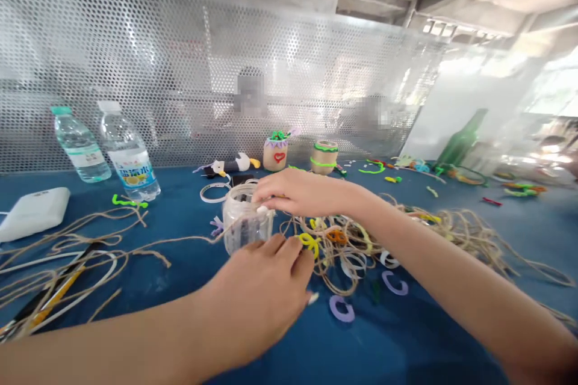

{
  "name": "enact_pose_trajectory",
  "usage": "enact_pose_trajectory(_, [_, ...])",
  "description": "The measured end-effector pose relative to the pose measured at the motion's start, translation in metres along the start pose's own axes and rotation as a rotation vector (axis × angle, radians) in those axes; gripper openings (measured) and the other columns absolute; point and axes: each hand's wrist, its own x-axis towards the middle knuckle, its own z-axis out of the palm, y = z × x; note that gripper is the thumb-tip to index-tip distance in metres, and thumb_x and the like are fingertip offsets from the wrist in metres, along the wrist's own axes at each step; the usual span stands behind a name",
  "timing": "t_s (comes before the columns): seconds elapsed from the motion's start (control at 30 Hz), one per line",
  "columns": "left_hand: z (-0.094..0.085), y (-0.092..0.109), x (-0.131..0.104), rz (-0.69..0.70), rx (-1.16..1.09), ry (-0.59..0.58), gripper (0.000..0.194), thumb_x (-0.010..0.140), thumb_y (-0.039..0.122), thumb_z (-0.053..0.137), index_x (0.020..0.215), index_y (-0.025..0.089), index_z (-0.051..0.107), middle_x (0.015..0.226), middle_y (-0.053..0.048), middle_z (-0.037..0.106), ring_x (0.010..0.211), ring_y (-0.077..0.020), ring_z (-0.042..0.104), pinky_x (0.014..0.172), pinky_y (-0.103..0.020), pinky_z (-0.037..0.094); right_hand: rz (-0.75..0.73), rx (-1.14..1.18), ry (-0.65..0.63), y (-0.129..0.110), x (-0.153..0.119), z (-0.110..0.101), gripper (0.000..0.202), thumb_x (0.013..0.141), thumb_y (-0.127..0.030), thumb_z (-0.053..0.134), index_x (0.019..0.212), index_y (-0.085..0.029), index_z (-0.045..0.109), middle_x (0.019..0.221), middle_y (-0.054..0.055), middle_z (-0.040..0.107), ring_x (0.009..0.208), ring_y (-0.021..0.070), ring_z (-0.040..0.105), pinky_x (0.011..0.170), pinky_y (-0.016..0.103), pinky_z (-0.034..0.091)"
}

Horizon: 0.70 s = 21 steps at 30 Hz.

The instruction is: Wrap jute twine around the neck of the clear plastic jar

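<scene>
A clear glass jar (232, 222) stands on the table in front of me, with strands of twine at its side. My right hand (298, 192) reaches across from the right and grips the jar at its rim, thumb on the near side. Close in front of the jar is my left hand (264, 280), its back toward me and its fingers curled. Whatever those fingers hold is hidden. A length of twine (180, 239) runs from the left to the jar. Beside my left fingertips lies a yellow pipe-cleaner piece (309, 242).
Tangled twine (465, 234) spreads to the right, with purple curls (342, 310) nearer me. A roll of tape (214, 192) lies behind the jar. Two decorated jars (275, 156) stand farther back. Water bottles (129, 156), a white box (36, 210) and brushes (56, 298) are at left.
</scene>
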Motion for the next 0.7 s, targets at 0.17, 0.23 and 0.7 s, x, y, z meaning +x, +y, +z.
enact_pose_trajectory(0.17, [0.025, 0.019, 0.046, -0.059, -0.049, -0.118, 0.017, 0.09, 0.025, 0.051, 0.1, 0.013, 0.059, 0.1, -0.011, 0.061, 0.097, -0.0278, 0.06, 0.079, -0.041, 0.054, -0.02, -0.08, 0.137, -0.023, -0.025, 0.007, 0.041, 0.093, -0.019, 0.051, 0.134, -0.012, 0.048, 0.147, 0.01, 0.04, 0.138, 0.0175, 0.032, 0.113, 0.03, 0.027])
enact_pose_trajectory(0.23, [0.032, 0.02, 0.045, -0.059, -0.049, -0.125, 0.015, 0.091, 0.015, 0.046, 0.097, 0.015, 0.059, 0.099, -0.009, 0.061, 0.094, -0.025, 0.061, 0.078, -0.038, 0.054, 0.032, -0.107, 0.186, -0.029, -0.042, 0.009, 0.054, 0.092, -0.023, 0.054, 0.143, -0.015, 0.037, 0.152, 0.009, 0.031, 0.14, 0.0193, 0.029, 0.114, 0.033, 0.027])
enact_pose_trajectory(0.7, [-0.003, 0.044, -0.012, 0.008, -0.014, -0.15, 0.025, 0.096, 0.018, 0.035, 0.091, 0.018, 0.059, 0.084, -0.004, 0.064, 0.076, -0.0214, 0.065, 0.065, -0.032, 0.051, 0.218, 0.091, 0.045, -0.044, -0.126, 0.06, 0.037, 0.086, -0.032, 0.063, 0.118, -0.013, 0.062, 0.124, 0.012, 0.061, 0.118, 0.0223, 0.054, 0.103, 0.035, 0.039])
